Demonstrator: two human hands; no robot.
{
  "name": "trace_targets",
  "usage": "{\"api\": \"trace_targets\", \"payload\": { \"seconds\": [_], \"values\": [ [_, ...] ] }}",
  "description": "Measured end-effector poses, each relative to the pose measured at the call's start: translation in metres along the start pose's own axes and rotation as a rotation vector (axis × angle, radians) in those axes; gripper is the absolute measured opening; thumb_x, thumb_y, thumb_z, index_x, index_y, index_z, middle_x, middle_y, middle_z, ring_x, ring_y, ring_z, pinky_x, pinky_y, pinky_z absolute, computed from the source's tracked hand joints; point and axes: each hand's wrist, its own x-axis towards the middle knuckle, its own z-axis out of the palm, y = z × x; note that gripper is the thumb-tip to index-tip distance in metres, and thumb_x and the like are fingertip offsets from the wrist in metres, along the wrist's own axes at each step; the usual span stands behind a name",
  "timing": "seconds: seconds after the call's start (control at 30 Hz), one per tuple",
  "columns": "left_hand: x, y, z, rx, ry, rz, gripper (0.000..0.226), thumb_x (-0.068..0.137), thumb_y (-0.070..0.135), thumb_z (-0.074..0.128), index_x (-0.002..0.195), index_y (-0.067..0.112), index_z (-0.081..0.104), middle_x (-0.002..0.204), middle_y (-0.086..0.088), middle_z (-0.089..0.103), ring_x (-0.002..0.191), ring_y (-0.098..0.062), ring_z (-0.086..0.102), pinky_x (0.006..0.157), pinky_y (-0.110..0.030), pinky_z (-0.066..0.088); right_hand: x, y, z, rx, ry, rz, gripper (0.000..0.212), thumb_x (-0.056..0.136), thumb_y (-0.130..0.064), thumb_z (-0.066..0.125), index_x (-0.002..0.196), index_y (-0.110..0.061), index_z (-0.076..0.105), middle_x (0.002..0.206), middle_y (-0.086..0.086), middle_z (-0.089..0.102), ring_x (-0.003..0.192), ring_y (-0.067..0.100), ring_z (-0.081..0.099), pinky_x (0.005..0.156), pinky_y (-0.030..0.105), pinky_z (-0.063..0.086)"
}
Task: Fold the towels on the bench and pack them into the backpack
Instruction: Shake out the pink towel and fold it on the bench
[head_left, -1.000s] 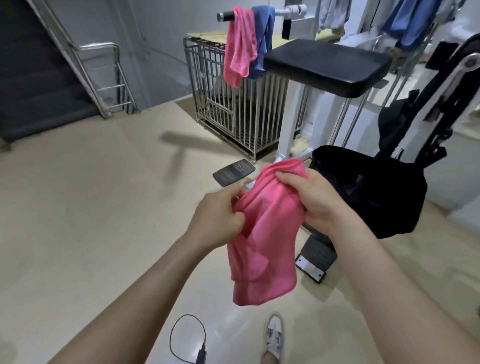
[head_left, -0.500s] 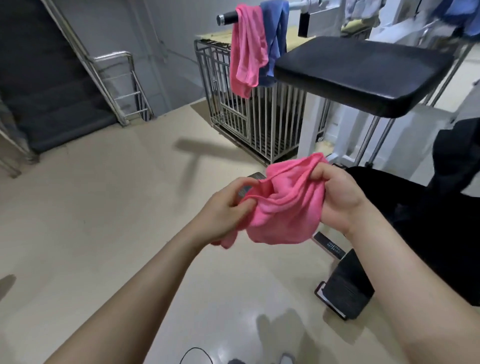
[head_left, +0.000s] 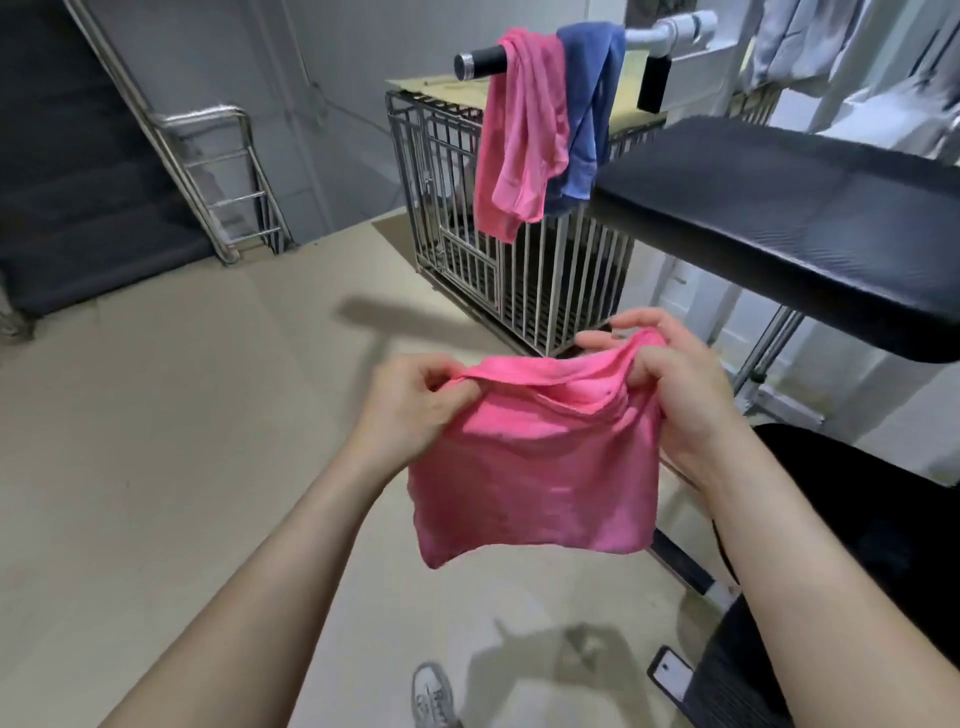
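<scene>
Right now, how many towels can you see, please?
3: one pink towel gripped by the left hand and right hand; a hanging pink towel and a blue towel draped over the bar. Others may be hidden.

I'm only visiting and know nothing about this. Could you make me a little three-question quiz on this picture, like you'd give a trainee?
1. True or false: only one hand holds the pink towel in front of the person.
2. What colour is the towel hanging beside the second pink towel on the bar? A green, B blue, C white.
3. Fill in: behind the hanging towels stands a metal ____.
Key: 1 false, the left hand and right hand both grip its top edge; 2 B, the blue towel; 3 cage.
</scene>
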Motion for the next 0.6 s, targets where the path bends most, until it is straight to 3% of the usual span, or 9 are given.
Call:
{"api": "trace_targets", "payload": {
  "seconds": [0.03, 0.1, 0.17, 0.2, 0.3, 0.4, 0.47, 0.6],
  "values": [
    [0.015, -0.004, -0.012, 0.04, -0.008, 0.058, 0.015, 0.084, 0.019, 0.072, 0.07, 0.013, 0.071, 0.055, 0.009, 0.056, 0.047, 0.003, 0.041, 0.049, -0.02, 0.034, 0.011, -0.002, 0.004, -0.161, 0.01, -0.077, 0.049, 0.059, 0.003, 0.038, 0.099, -0.019, 0.056, 0.111, 0.011, 0.069, 0.091, 0.026, 0.06, 0.071, 0.031, 0.046],
    [0.047, -0.011, -0.032, 0.141, -0.102, 0.194, 0.02, 0.081, 0.028, 0.075, 0.065, 0.019, 0.067, 0.053, 0.008, 0.054, 0.052, -0.001, 0.042, 0.053, -0.024, 0.034, 0.028, -0.009, 0.023, -0.557, -0.118, -0.23, 0.054, 0.062, -0.008, 0.05, 0.11, -0.034, 0.054, 0.125, -0.005, 0.059, 0.111, 0.007, 0.056, 0.085, 0.019, 0.041],
    [0.074, -0.015, -0.048, 0.251, -0.209, 0.304, 0.023, 0.082, 0.035, 0.073, 0.063, 0.03, 0.061, 0.053, 0.008, 0.052, 0.053, -0.002, 0.042, 0.055, -0.026, 0.035, 0.045, -0.008, 0.061, -0.772, -0.336, -0.28, 0.052, 0.074, -0.014, 0.066, 0.121, -0.033, 0.055, 0.124, -0.012, 0.06, 0.117, -0.006, 0.052, 0.09, 0.008, 0.039],
    [0.086, -0.018, -0.054, 0.278, -0.247, 0.338, 0.021, 0.082, 0.035, 0.071, 0.064, 0.032, 0.06, 0.053, 0.011, 0.052, 0.054, -0.002, 0.045, 0.055, -0.026, 0.036, 0.056, -0.001, 0.081, -0.784, -0.41, -0.268, 0.049, 0.08, -0.014, 0.07, 0.124, -0.029, 0.057, 0.121, -0.009, 0.064, 0.113, -0.003, 0.057, 0.092, 0.009, 0.041],
    [0.125, -0.032, -0.078, 0.265, -0.255, 0.381, 0.006, 0.081, 0.023, 0.07, 0.081, 0.028, 0.068, 0.063, 0.013, 0.06, 0.068, -0.007, 0.058, 0.062, -0.025, 0.042, 0.092, 0.021, 0.133, -0.621, -0.457, -0.142, 0.037, 0.089, -0.006, 0.065, 0.125, -0.014, 0.061, 0.108, 0.003, 0.073, 0.096, 0.009, 0.069, 0.088, 0.024, 0.051],
    [0.164, -0.059, -0.107, 0.096, -0.283, 0.338, 0.026, 0.083, 0.015, 0.063, 0.105, 0.028, 0.063, 0.084, 0.004, 0.067, 0.081, -0.009, 0.061, 0.076, -0.023, 0.047, 0.13, 0.032, 0.161, -0.378, -0.442, 0.042, 0.026, 0.092, 0.005, 0.056, 0.112, -0.005, 0.068, 0.085, 0.003, 0.074, 0.071, 0.008, 0.066, 0.067, 0.018, 0.053],
    [0.188, -0.077, -0.124, -0.031, -0.308, 0.225, 0.044, 0.083, 0.006, 0.059, 0.118, 0.034, 0.054, 0.082, -0.001, 0.064, 0.074, -0.009, 0.057, 0.071, -0.02, 0.046, 0.154, 0.037, 0.179, -0.295, -0.404, 0.083, 0.023, 0.091, 0.006, 0.056, 0.102, -0.006, 0.071, 0.08, 0.003, 0.073, 0.068, 0.01, 0.064, 0.066, 0.02, 0.052],
    [0.228, -0.115, -0.141, -0.166, -0.155, -0.035, 0.04, 0.079, -0.013, 0.06, 0.089, 0.026, 0.066, 0.068, 0.011, 0.064, 0.061, 0.001, 0.055, 0.06, -0.016, 0.042, 0.203, 0.045, 0.208, -0.013, -0.296, 0.227, 0.021, 0.084, 0.005, 0.053, 0.092, -0.005, 0.07, 0.075, 0.006, 0.066, 0.067, 0.014, 0.058, 0.067, 0.026, 0.048]
  ]
}}
